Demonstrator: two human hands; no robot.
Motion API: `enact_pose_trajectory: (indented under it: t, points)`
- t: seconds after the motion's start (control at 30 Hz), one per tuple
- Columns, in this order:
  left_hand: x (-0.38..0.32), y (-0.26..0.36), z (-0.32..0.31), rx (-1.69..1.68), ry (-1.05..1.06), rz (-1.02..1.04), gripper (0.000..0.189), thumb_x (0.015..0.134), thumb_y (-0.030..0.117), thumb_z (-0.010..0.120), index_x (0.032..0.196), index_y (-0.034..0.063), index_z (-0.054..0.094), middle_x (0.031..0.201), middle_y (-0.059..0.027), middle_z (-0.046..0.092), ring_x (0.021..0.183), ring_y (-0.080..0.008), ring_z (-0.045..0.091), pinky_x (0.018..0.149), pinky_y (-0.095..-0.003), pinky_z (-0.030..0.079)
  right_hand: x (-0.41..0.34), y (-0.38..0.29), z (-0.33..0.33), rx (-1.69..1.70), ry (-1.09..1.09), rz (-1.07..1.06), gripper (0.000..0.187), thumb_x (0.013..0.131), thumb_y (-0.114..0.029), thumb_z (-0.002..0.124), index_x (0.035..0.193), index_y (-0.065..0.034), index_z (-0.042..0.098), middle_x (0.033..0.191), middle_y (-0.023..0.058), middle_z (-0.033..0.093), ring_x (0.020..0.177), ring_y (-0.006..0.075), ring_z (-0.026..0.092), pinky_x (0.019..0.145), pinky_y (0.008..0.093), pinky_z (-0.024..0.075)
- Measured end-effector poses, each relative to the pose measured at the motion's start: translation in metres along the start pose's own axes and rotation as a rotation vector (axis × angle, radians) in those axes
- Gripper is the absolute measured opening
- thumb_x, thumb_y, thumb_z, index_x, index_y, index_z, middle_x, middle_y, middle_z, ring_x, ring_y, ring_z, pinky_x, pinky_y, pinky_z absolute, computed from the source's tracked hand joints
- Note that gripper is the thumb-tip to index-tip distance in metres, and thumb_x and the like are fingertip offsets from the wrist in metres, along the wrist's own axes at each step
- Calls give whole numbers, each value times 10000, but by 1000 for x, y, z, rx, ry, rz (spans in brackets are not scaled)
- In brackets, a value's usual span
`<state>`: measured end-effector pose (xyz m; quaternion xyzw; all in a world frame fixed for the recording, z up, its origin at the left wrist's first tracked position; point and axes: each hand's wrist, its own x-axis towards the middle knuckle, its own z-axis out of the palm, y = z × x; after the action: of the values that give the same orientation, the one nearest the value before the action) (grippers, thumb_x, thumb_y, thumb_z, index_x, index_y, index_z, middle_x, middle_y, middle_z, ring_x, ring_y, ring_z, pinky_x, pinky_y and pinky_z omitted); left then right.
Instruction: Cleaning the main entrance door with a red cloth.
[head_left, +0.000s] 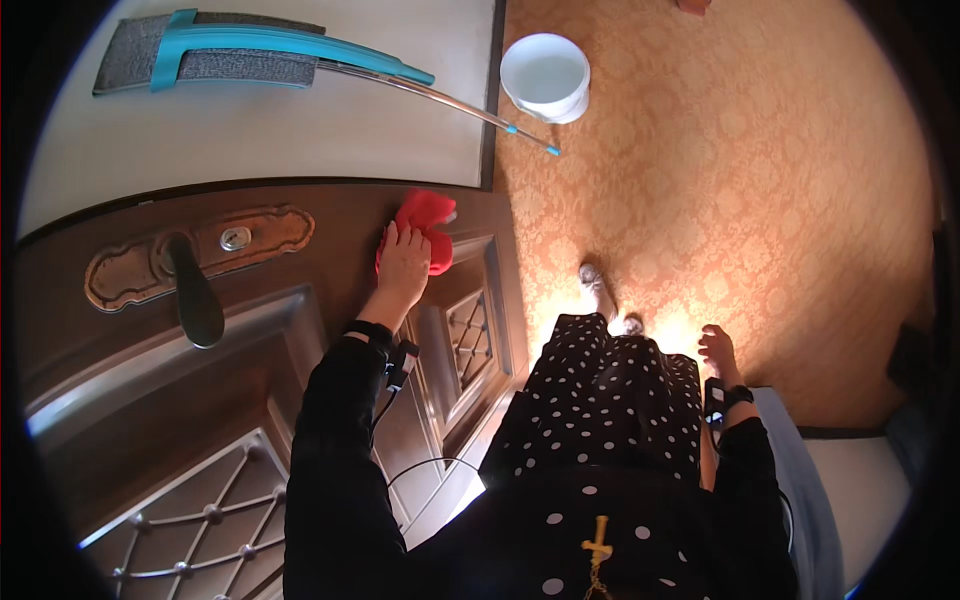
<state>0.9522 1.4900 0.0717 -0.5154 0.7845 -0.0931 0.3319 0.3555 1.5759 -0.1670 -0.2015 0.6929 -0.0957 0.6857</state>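
My left hand (406, 259) presses a red cloth (427, 210) flat against a brown panelled door (352, 217). A loose fold of the cloth sticks out past my fingertips. To the left of that hand, the door carries an ornate copper-coloured handle plate (277, 227) with a dark lever handle (196, 300) and a metal lock cylinder (235, 238). Metal latticework (471, 334) fills a recessed panel beside my left wrist. My right hand (718, 351) hangs at my side by the polka-dot skirt (577, 420), its fingers loosely bent and nothing seen in them.
A white bucket (546, 71) stands on the patterned orange floor (697, 187). Against the pale wall (300, 135) leans a flat mop (247, 45) with a turquoise frame and grey pad, its metal pole (450, 101) reaching toward the bucket. Blue-grey fabric (799, 480) hangs near my right arm.
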Motion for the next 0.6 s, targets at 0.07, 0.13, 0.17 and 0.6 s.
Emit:
enact_pose_trajectory:
  t: [0.07, 0.13, 0.17, 0.6]
  points:
    - [11, -5, 3, 26, -127, -7, 310, 785, 210, 517, 1038, 44, 583, 1122, -105, 551, 1166, -279, 440, 1022, -484, 257, 5, -37, 24, -43, -18, -8, 206, 843, -150, 518, 1047, -164, 540, 742, 21, 560, 531, 118, 513, 404, 269, 356]
    - [7, -5, 8, 23, -181, 4, 332, 791, 215, 512, 1067, 43, 577, 1142, -104, 540, 1171, -276, 434, 1019, -486, 259, -4, -79, 59, -139, 3, -62, 224, 833, -126, 526, 1056, -150, 542, 747, 13, 559, 545, 100, 514, 421, 249, 354]
    - [6, -5, 10, 25, -231, 28, 354, 797, 221, 508, 1096, 41, 571, 1163, -103, 530, 1177, -274, 428, 1015, -488, 262, -7, -94, 70, -188, -8, -54, 223, 836, -138, 522, 1057, -151, 542, 754, 10, 560, 566, 105, 522, 454, 249, 373]
    - [76, 39, 107, -53, -367, 152, 358, 802, 243, 503, 1096, 61, 596, 1198, -88, 524, 1182, -264, 417, 998, -489, 291, 22, -26, -13, -453, -58, 185, 191, 849, -80, 508, 1031, -89, 566, 765, 86, 618, 559, 157, 596, 465, 286, 476]
